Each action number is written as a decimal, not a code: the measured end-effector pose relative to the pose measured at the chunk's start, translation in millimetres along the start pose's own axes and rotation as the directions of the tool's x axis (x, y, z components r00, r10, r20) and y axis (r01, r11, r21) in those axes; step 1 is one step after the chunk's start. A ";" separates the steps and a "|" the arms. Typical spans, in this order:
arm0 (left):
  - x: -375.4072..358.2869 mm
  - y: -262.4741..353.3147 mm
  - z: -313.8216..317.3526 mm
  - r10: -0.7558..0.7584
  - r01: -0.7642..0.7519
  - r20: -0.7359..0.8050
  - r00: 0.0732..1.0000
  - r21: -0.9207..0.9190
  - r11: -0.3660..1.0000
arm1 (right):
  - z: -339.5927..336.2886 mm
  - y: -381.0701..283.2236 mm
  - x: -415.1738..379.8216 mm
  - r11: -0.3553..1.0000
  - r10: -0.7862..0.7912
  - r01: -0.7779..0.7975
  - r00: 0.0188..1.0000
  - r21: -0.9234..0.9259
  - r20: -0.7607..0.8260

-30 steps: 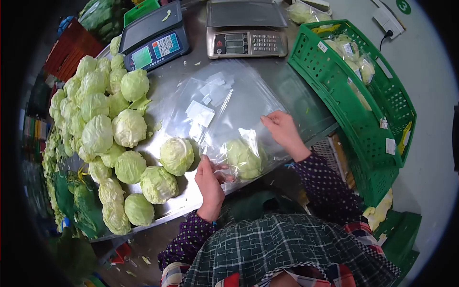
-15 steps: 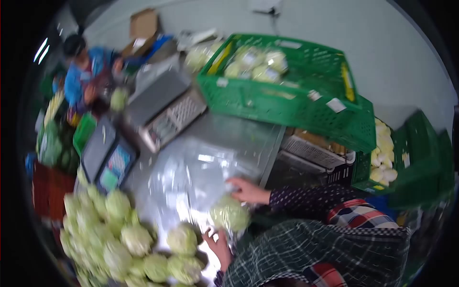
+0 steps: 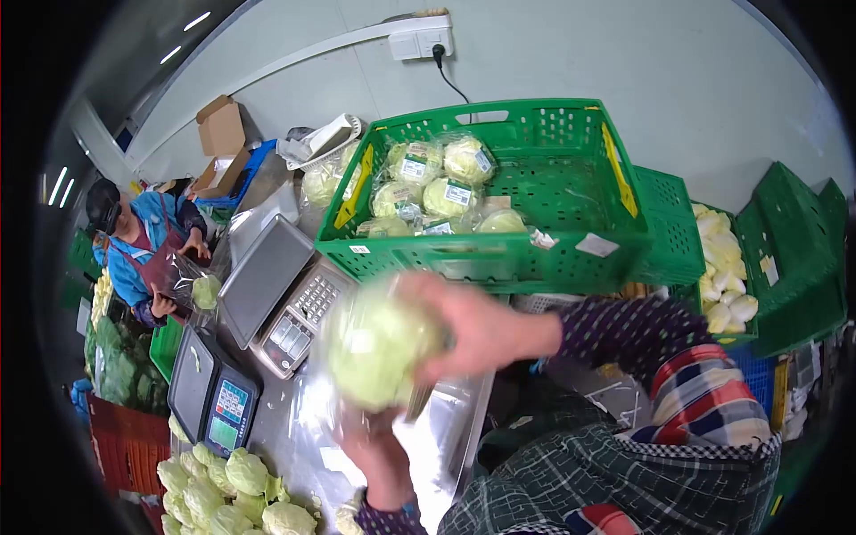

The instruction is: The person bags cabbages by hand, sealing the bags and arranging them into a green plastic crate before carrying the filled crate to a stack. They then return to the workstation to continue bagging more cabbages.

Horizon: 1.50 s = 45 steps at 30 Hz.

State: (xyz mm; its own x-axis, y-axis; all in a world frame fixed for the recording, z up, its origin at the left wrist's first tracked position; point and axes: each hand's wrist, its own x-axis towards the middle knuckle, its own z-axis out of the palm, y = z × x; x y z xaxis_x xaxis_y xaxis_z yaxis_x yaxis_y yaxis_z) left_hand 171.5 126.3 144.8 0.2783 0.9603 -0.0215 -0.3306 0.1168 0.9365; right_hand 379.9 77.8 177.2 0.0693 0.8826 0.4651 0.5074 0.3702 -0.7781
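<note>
Cabbage [image 3: 373, 346]: one pale green round head, wrapped in a clear plastic bag [image 3: 357, 308], motion-blurred. Lifted off the tabletop, gripped between both hands, right on top and side, left beneath. Sits in front of the green crate, just right of the scales.

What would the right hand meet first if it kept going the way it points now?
The right hand, gripping the bagged cabbage, points left across the table; the nearer scale probably comes first, though depth is unclear and the hand is blurred.
</note>
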 end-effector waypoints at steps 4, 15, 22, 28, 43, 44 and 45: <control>51.8 33.2 136.2 -0.077 0.087 0.460 0.884 0.000 0.996 | -126.3 33.5 43.3 0.667 0.366 -0.188 0.926 0.721 -0.097; 145.3 -36.3 252.7 -0.196 -0.404 0.930 0.312 0.317 0.858 | -234.8 242.3 -4.9 -0.049 0.929 -0.907 0.112 0.419 0.352; 405.8 -40.6 127.3 0.012 -0.128 0.189 0.982 0.613 0.780 | -272.3 220.3 49.3 0.246 0.965 -0.882 0.263 -0.401 0.014; 497.0 -131.3 73.1 -0.347 0.252 0.061 0.936 0.573 0.780 | -217.4 233.2 263.2 0.718 0.285 -0.292 0.952 -0.632 -0.117; 499.2 -199.0 84.3 -0.373 0.397 0.146 0.916 -0.208 0.894 | -10.3 329.8 435.6 0.546 0.827 -0.443 0.418 -0.711 0.375; 498.1 -194.9 74.8 -0.370 0.400 0.158 0.915 -0.262 0.878 | -7.8 323.0 435.2 0.558 0.820 -0.443 0.427 -0.702 0.382; 493.4 -187.3 68.2 -0.310 0.334 0.130 0.942 -0.253 0.908 | -5.8 318.6 433.9 0.678 0.652 -0.221 0.622 -0.701 0.434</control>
State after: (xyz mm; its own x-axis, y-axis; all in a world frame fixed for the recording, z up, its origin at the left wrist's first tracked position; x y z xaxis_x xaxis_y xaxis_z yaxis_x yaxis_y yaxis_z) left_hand 432.3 560.9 -17.3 0.4821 0.8352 -0.2645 -0.4358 0.4905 0.7547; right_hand 576.6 577.0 133.5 0.0011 0.9162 -0.4008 0.9307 -0.1476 -0.3348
